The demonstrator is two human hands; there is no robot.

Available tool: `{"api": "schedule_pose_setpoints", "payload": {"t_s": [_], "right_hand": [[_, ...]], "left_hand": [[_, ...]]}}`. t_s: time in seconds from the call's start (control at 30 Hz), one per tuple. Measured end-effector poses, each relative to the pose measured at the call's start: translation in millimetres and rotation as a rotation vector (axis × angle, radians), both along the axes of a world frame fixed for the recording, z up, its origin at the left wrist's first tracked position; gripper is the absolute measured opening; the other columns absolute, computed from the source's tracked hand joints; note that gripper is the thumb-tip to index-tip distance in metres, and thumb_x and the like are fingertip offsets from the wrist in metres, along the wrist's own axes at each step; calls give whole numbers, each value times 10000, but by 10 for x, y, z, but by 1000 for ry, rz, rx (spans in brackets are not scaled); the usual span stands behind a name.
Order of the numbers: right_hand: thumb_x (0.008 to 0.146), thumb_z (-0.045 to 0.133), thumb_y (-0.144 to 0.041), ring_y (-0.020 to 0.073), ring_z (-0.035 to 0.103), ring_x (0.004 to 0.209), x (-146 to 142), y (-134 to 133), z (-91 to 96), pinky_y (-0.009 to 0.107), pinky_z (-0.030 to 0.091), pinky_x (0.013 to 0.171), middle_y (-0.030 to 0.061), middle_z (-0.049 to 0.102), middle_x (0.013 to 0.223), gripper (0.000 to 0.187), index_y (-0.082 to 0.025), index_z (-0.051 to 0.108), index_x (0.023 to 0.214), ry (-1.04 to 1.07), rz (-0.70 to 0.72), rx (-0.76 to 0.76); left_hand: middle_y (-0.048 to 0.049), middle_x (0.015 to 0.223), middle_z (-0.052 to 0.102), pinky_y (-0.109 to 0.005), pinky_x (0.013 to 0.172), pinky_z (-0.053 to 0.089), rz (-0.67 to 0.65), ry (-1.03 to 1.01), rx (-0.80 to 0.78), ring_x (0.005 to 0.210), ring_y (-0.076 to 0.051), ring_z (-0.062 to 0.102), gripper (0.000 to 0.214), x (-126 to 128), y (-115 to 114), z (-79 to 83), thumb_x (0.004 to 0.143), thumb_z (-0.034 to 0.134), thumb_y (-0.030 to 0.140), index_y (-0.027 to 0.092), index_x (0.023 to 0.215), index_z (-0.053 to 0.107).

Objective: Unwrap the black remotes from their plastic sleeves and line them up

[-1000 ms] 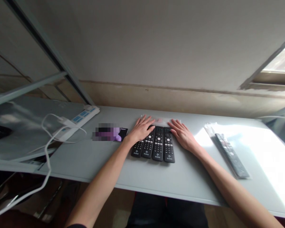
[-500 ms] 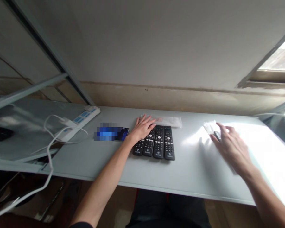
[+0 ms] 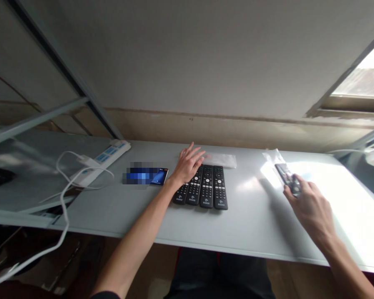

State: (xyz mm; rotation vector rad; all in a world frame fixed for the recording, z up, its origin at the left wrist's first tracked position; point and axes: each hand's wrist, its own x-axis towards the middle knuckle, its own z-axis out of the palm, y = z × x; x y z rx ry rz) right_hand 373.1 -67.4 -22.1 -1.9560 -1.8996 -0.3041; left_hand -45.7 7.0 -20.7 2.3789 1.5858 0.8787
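Several black remote controls [image 3: 207, 191] lie side by side in a row on the grey table, buttons up. My left hand [image 3: 188, 164] is over the upper ends of the leftmost ones, fingers spread; whether it touches them I cannot tell. Behind the row lies a clear plastic bag [image 3: 222, 160], partly covered by that hand. On the right, my right hand [image 3: 310, 203] grips the lower part of a remote control [image 3: 283, 172] in a clear plastic sleeve. The sleeve's loose end sticks out past the remote's far tip, tilted up and left.
A phone [image 3: 160, 176] with a lit, partly blurred screen lies left of the row. Farther left are a white power strip [image 3: 107, 160] and a white cable [image 3: 65, 207]. Metal frame bars [image 3: 50, 112] stand at the left, and a wall runs behind the table [image 3: 252, 236].
My right hand has shifted its hold down the sleeved remote, so more of the remote shows. My left hand's fingers have lifted slightly over the row.
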Motion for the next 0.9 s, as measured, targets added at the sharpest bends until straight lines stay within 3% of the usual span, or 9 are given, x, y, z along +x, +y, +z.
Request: {"api": "schedule_pose_setpoints", "payload": {"t_s": [0.1, 0.17, 0.3, 0.47, 0.57, 0.67, 0.77, 0.83, 0.9], "right_hand": [[1039, 569, -537, 363, 761, 932, -336, 164, 139, 480, 610, 767, 205, 746, 1269, 649, -201, 547, 1593, 184, 179, 220], [1034, 637, -482, 340, 769, 1028, -603, 312, 188, 474, 629, 865, 168, 751, 1313, 627, -252, 533, 1607, 292, 353, 295], [1025, 704, -399, 314, 775, 1100, -1142, 608, 171, 482, 640, 956, 117, 776, 1323, 651, -321, 490, 1635, 373, 692, 300], [1042, 688, -341, 301, 780, 1064, -1523, 760, 16, 491, 651, 938, 116, 783, 1311, 631, -337, 479, 1637, 384, 944, 243], [1035, 700, -356, 318, 748, 1177, -1542, 750, -44, 527, 614, 1020, 122, 756, 1365, 592, -333, 524, 1599, 430, 929, 232], [1014, 708, -459, 336, 687, 1272, -1466, 753, -48, 560, 566, 1069, 146, 708, 1415, 578, -292, 568, 1549, 639, 702, 229], [1012, 659, -578, 263, 717, 920, -1368, 788, -35, 435, 606, 830, 106, 769, 1040, 417, -223, 748, 1213, 1008, 505, 23], [1013, 636, -625, 185, 607, 661, -1320, 812, -33, 339, 540, 664, 41, 678, 728, 459, -202, 743, 872, 1240, 521, -205], [981, 680, -645, 148, 524, 579, -1294, 828, -30, 303, 481, 599, 14, 605, 617, 519, -197, 694, 721, 1404, 565, -333]], "left_hand": [[-127, 1393, 721, -517, 1220, 411, -53, -256, 55, 1422, -303, 576, 521, 44, -19, 62, 1132, 390, 542, 202, 1339, 726], [-138, 1269, 765, -438, 1049, 530, -142, -471, -50, 1188, -277, 708, 547, 72, -36, 93, 1090, 473, 620, 189, 1293, 740], [-149, 1040, 814, -277, 652, 515, -325, -817, -377, 806, -209, 763, 689, 143, -77, 124, 961, 650, 729, 143, 1319, 702], [-98, 915, 809, -238, 531, 516, -267, -1041, -462, 700, -201, 771, 504, 235, -102, 122, 849, 853, 590, 146, 1059, 740], [-87, 905, 805, -260, 608, 606, -236, -1131, -484, 741, -212, 792, 406, 260, -100, 98, 831, 890, 503, 144, 946, 738], [-86, 958, 814, -299, 702, 661, -204, -1247, -523, 772, -212, 806, 392, 268, -94, 76, 839, 894, 469, 145, 984, 727], [-102, 1023, 821, -307, 760, 672, -204, -1317, -561, 843, -234, 825, 409, 263, -87, 75, 838, 901, 458, 142, 1012, 709], [-120, 1059, 820, -308, 770, 671, -222, -1317, -584, 885, -249, 829, 412, 252, -84, 89, 844, 902, 432, 134, 1042, 699], [-123, 1063, 818, -301, 748, 668, -226, -1321, -600, 891, -254, 830, 413, 238, -83, 108, 845, 907, 402, 131, 1062, 683]]}}
